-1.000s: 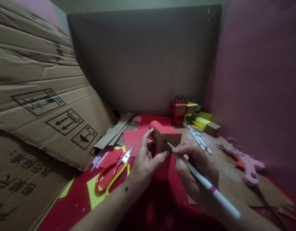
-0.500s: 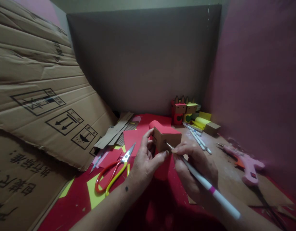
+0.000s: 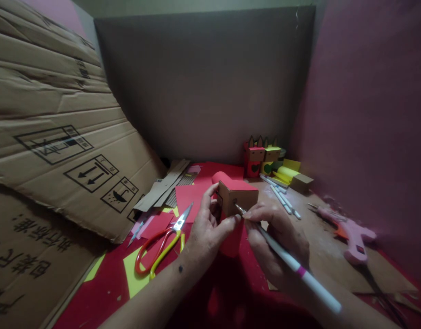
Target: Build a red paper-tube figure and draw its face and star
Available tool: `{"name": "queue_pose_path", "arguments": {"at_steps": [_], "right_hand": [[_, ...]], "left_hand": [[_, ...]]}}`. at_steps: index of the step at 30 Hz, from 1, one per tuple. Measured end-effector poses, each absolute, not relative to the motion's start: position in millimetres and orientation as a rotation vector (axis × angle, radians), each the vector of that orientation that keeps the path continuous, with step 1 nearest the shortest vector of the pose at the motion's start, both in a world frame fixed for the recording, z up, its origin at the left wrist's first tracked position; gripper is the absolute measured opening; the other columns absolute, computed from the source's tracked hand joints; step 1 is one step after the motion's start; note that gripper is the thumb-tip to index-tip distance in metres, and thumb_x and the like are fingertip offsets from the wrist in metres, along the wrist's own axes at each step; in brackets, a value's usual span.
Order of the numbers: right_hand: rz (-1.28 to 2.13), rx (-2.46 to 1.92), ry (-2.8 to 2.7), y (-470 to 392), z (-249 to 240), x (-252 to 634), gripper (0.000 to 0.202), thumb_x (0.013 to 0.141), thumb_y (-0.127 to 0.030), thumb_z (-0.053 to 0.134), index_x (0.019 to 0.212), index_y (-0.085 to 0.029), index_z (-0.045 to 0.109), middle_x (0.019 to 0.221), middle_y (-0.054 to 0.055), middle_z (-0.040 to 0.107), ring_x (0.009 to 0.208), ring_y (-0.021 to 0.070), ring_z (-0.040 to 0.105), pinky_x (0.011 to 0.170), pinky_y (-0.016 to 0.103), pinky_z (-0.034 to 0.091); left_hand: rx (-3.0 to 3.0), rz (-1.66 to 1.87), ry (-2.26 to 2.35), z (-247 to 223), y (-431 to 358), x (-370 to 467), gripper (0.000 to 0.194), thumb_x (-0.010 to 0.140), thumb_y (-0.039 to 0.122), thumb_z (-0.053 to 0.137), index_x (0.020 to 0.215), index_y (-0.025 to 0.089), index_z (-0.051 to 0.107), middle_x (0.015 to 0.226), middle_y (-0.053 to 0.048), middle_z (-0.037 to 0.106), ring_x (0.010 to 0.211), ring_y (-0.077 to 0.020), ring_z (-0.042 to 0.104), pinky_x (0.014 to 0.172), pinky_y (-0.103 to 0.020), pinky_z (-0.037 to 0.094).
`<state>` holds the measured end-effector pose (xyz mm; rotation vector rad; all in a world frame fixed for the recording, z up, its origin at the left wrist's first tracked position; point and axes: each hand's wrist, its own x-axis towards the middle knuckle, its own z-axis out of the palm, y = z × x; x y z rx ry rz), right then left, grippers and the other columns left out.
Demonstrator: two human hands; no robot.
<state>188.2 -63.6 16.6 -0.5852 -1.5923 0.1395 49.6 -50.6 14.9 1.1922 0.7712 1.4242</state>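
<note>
Red cloth [image 3: 94, 297] lies below; our left hand [image 3: 205, 230] grips the cardboard box [image 3: 244, 201], our right hand [image 3: 277, 233] the white pen [image 3: 299, 269], scissors [image 3: 165, 244] at eight o'clock.

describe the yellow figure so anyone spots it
Start at the big grey panel behind everything. Near its foot, right of centre, stands the yellow figure with pointed ears and cardboard face. Its colour separates it from the red figure on its left.

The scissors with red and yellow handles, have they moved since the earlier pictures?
No. The scissors lie in the same place, their blades keeping the same gap and angle to the grey-brown cardboard strips beyond them.
</note>
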Motion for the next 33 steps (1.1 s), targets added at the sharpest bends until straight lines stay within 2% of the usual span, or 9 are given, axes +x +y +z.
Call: {"name": "queue_pose_path", "arguments": {"at_steps": [9, 33], "right_hand": [[0.175, -0.605, -1.593, -66.5, 15.7, 187.6, 0.014, 0.090, -0.013, 0.056, 0.095, -0.026, 0.056, 0.081, -0.003, 0.063, 0.065, 0.0118, 0.065, 0.060, 0.026, 0.056], [0.174, -0.567, -1.562, -63.6, 14.7, 185.4, 0.015, 0.090, -0.011, 0.057, 0.096, -0.025, 0.057, 0.083, -0.005, 0.063, 0.068, 0.0082, 0.063, 0.067, 0.021, 0.055]], "left_hand": [[1.193, 1.422, 0.775, 14.3, -51.1, 49.7, 0.078, 0.074, 0.023, 0.076, 0.141, 0.028, 0.036, 0.108, -0.006, 0.062, 0.118, -0.0307, 0.059, 0.108, -0.049, 0.040], [1.213, 1.407, 0.788, 15.8, -51.0, 50.8, 0.079, 0.073, 0.024, 0.075, 0.139, 0.025, 0.032, 0.106, -0.006, 0.059, 0.117, -0.0288, 0.057, 0.108, -0.046, 0.039]]}}
